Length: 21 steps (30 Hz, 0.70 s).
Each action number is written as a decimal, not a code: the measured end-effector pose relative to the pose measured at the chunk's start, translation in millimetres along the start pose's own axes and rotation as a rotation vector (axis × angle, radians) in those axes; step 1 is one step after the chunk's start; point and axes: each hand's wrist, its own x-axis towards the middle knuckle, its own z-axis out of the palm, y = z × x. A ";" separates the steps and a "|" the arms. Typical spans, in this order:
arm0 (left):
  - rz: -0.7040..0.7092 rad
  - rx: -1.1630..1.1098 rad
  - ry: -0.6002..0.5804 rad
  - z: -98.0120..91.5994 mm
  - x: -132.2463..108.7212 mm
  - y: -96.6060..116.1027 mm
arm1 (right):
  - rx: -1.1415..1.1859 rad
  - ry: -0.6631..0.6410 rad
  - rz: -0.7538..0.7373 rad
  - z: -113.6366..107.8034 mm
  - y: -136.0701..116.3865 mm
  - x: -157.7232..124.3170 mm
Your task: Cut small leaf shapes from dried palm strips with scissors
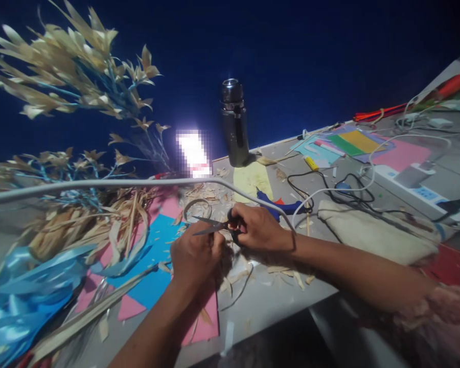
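Note:
A pair of scissors (210, 228) with black handles is in my right hand (262, 228), fingers through the loops. The parted blades point left, over the knuckles of my left hand (195, 255). That left hand is curled closed low over the table; its fingertips and whatever they grip are hidden from me. Under and around it lie pink paper (205, 322) and blue paper (157, 245). Dry husk scraps (233, 281) litter the tabletop between and below my hands. Just beyond my right hand rests a blue glue gun (289, 208) with an orange trigger. A tape ring (197, 208) lies past the blades.
A white cable (168, 182) crosses in front at hand height. A dark metal flask (234, 128) stands at the back. Husk flowers on blue stems (99, 76) rise at left, above blue plastic wrap (34, 286). At right are a power strip (417, 191) and a cream cloth bundle (375, 232).

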 end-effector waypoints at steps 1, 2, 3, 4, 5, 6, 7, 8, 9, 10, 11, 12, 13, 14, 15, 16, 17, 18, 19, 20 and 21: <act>-0.017 -0.001 0.032 -1.3 1.5 -2.1 | -0.005 0.011 0.015 -1.2 -1.7 0.2; -0.037 -0.017 0.066 -3.6 3.4 -4.6 | -0.001 0.023 0.039 -2.5 -2.9 0.5; -0.062 -0.061 0.100 -6.9 5.6 -7.3 | 0.013 0.039 0.071 -3.8 -3.5 0.9; -0.094 -0.152 0.126 -11.0 8.0 -10.1 | 0.039 0.059 0.108 -5.0 -3.4 1.4; -0.136 -0.298 0.137 -15.6 10.5 -12.5 | 0.074 0.081 0.143 -5.8 -2.7 2.1; -0.183 -0.491 0.128 -20.3 12.8 -14.2 | 0.113 0.100 0.170 -6.3 -1.6 2.9; -0.234 -0.702 0.103 -24.6 14.7 -14.9 | 0.148 0.120 0.191 -6.4 -0.4 3.8; -0.278 -0.889 0.065 -27.9 15.9 -14.4 | 0.171 0.126 0.199 -6.2 0.6 4.7; -0.309 -1.019 0.025 -29.8 16.3 -12.7 | 0.179 0.125 0.200 -5.7 1.0 5.5; -0.318 -1.070 -0.005 -30.0 15.9 -10.1 | 0.171 0.118 0.194 -4.9 0.7 5.8; -0.299 -1.054 -0.037 -28.7 14.7 -6.9 | 0.154 0.106 0.181 -4.1 -0.3 5.7; -0.257 -0.997 -0.068 -25.9 12.9 -3.6 | 0.132 0.095 0.169 -3.1 -1.9 5.1; -0.214 -0.924 -0.096 -22.1 10.6 -0.4 | 0.109 0.083 0.159 -2.0 -3.7 4.1; -0.180 -0.860 -0.121 -17.8 8.0 2.3 | 0.089 0.068 0.150 -0.9 -5.5 2.7; -0.163 -0.816 -0.141 -13.4 5.5 4.5 | 0.072 0.049 0.143 0.3 -7.0 1.2; -0.159 -0.794 -0.152 -9.3 3.0 6.2 | 0.056 0.027 0.140 1.6 -7.9 -0.2; -0.163 -0.791 -0.152 -6.0 0.7 7.7 | 0.043 0.003 0.138 3.0 -8.4 -1.6; -0.166 -0.798 -0.147 -3.5 -1.3 9.0 | 0.033 -0.022 0.136 4.2 -8.5 -2.7; -0.165 -0.800 -0.141 -1.8 -2.9 10.3 | 0.027 -0.042 0.137 5.3 -8.5 -3.5; -0.168 -0.781 -0.129 -1.0 -3.9 11.4 | 0.025 -0.054 0.142 6.1 -8.6 -4.0; -0.175 -0.730 -0.117 -0.7 -4.3 12.1 | 0.027 -0.057 0.149 6.5 -9.0 -4.1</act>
